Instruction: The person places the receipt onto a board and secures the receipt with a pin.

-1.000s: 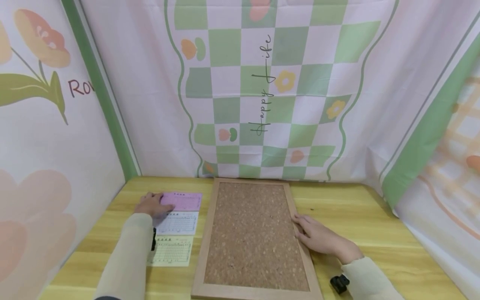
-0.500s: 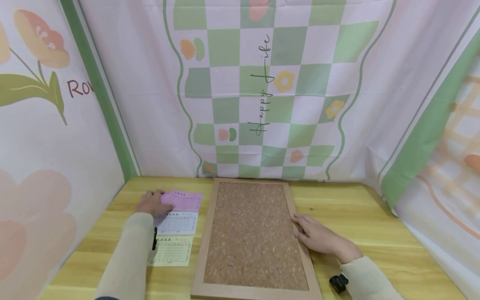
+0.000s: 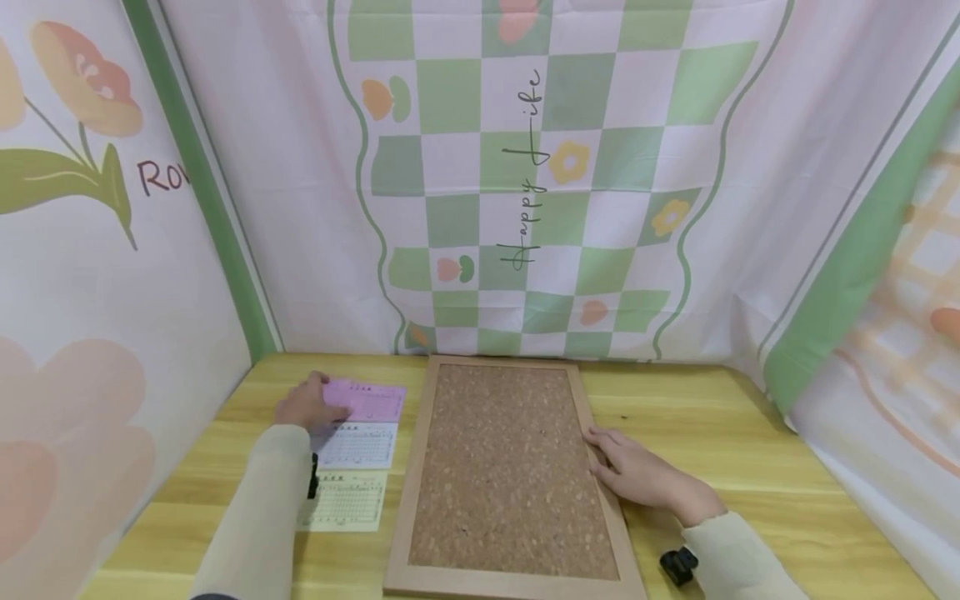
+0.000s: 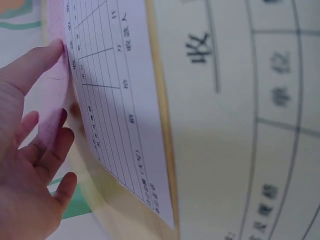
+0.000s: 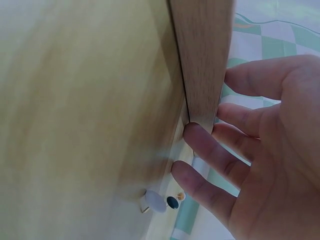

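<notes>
One pinched, two lying flat

Just the pink slip [image 3: 371, 402] is in hand. It lies to the left of the corkboard [image 3: 517, 467], at the far end of a column of paper, and the left hand [image 3: 306, 406] has its grip on the left end: thumb on the upper face, fingers behind, the sheet pinched between them. Whether the rest of it is off the desk [image 3: 720, 442], I cannot tell.

The white slip [image 3: 356, 446] comes next in the column, then the yellow slip [image 3: 347, 502] nearest the person; both lie flat, pinched by neither hand. The right hand [image 3: 645, 475] pinches nothing; its fingers are spread, with tips against the right side of the wooden frame [image 3: 620, 533].

I judge this an early stage. The laying-out looks done: the papers are in order and the board lies flat beside them. Picking up the pink sheet seems under way, the other two remain to be handled, and no slip lies on the cork. Small pin-like pieces [image 5: 154, 201] sit loose beyond the right hand, apparently unused.
</notes>
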`<control>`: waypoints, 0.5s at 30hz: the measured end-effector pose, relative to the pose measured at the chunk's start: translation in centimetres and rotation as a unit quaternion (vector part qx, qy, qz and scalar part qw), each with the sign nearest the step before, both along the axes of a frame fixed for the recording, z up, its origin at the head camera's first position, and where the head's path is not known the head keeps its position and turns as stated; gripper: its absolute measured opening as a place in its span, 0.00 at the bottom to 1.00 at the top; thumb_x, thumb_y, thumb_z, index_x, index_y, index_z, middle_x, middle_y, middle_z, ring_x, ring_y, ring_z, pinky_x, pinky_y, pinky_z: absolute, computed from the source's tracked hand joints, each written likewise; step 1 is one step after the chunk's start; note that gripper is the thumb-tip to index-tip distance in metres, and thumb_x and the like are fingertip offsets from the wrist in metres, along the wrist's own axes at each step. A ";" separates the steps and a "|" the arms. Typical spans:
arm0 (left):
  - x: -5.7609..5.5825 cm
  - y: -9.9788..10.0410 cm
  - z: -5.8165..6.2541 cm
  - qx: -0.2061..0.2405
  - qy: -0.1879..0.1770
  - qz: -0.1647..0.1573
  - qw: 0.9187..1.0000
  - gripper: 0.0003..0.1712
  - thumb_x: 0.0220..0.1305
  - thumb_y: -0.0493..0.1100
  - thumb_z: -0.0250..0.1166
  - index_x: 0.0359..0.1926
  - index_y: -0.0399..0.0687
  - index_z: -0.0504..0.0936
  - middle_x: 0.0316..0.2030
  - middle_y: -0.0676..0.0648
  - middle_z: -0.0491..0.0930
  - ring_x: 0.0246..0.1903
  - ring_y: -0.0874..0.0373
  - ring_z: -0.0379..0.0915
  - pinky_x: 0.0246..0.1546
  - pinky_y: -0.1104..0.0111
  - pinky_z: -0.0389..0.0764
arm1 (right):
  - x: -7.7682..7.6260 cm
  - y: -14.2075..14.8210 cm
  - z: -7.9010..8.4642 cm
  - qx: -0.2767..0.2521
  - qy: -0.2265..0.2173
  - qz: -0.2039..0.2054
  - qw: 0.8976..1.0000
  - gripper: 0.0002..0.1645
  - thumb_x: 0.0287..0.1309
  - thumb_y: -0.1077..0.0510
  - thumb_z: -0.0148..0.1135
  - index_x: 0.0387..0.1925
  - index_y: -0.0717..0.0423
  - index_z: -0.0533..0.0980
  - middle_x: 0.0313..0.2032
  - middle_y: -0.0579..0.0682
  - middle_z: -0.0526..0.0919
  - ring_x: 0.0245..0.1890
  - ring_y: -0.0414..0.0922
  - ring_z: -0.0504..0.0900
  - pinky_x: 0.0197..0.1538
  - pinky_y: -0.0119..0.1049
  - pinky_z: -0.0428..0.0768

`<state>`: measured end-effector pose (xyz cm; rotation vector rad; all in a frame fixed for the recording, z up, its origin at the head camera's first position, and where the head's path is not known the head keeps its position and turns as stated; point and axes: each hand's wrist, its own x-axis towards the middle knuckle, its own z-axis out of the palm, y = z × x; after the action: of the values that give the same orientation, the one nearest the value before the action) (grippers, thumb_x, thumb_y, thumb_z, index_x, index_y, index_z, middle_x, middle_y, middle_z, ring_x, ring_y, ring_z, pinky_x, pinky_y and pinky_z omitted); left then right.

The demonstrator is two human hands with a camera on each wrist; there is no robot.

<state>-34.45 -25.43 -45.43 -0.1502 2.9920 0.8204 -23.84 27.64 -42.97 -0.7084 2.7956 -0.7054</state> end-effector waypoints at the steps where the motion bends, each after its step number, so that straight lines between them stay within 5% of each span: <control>1: 0.1 0.1 0.2 0.008 -0.003 0.002 1.000 0.52 0.55 0.55 0.75 0.70 0.33 0.60 0.63 0.26 0.69 0.60 0.29 0.66 0.60 0.37 0.62 | 0.0 0.0 0.1 0.000 0.000 0.001 1.000 0.33 0.75 0.55 0.53 0.71 0.70 0.60 0.70 0.71 0.59 0.70 0.68 0.58 0.66 0.63 0.62; 7: 0.5 0.5 0.9 0.035 -0.020 0.004 0.999 0.56 0.59 0.51 0.74 0.75 0.33 0.51 0.69 0.27 0.60 0.67 0.30 0.57 0.66 0.38 0.56 | 0.0 0.0 0.1 0.000 -0.003 0.001 1.000 0.33 0.75 0.54 0.52 0.71 0.70 0.60 0.70 0.71 0.59 0.70 0.68 0.58 0.66 0.63 0.61; 15: 0.5 0.4 0.9 0.045 -0.024 -0.009 0.999 0.42 0.70 0.40 0.57 0.76 0.30 0.47 0.70 0.26 0.56 0.69 0.28 0.53 0.67 0.39 0.54 | 0.1 0.0 -0.1 0.007 0.011 -0.005 1.000 0.33 0.75 0.54 0.53 0.71 0.69 0.60 0.70 0.71 0.59 0.69 0.68 0.58 0.66 0.63 0.62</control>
<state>-33.98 -25.07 -44.49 -0.1375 2.8999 0.9347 -23.75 27.65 -43.04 -0.7041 2.8230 -0.6836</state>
